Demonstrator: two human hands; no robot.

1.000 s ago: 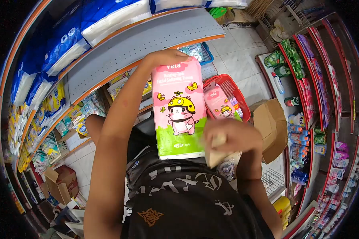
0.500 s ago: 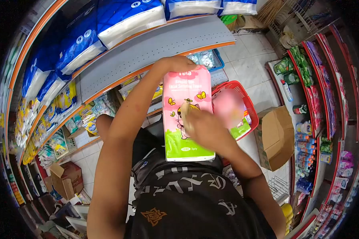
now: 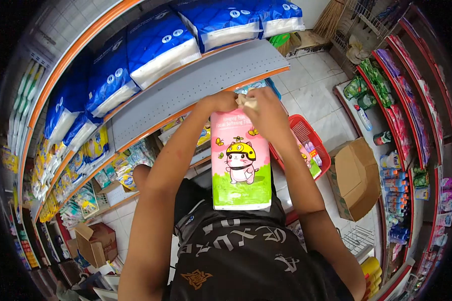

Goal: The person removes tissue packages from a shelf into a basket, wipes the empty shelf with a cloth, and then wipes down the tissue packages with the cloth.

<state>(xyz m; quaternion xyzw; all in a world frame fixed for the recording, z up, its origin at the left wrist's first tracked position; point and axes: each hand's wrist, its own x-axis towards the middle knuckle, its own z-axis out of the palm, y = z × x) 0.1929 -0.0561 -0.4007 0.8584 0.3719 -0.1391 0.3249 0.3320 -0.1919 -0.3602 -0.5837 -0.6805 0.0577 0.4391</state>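
Note:
A pink and green pack of facial tissues (image 3: 241, 150), printed with a cartoon cat in a yellow helmet, rests upright against my lap. My left hand (image 3: 222, 102) is closed on its top edge; the fingertips are partly hidden. My right hand (image 3: 267, 111) is at the same top end, closed on a crumpled beige cloth (image 3: 247, 103) that it presses near the pack's upper corner. Behind my right forearm stands a red basket (image 3: 320, 145), with another pink and green pack (image 3: 306, 155) partly visible inside.
A grey shelf (image 3: 186, 83) with an orange edge runs across in front, below large blue and white packs (image 3: 160, 45). Open cardboard boxes stand at right (image 3: 355, 180) and lower left (image 3: 98, 243). Red-edged shelves (image 3: 394, 100) of goods line the right side.
My right hand has moved up with the cloth from the middle of the pack to its top, uncovering the cat picture. My left hand stays at the top edge.

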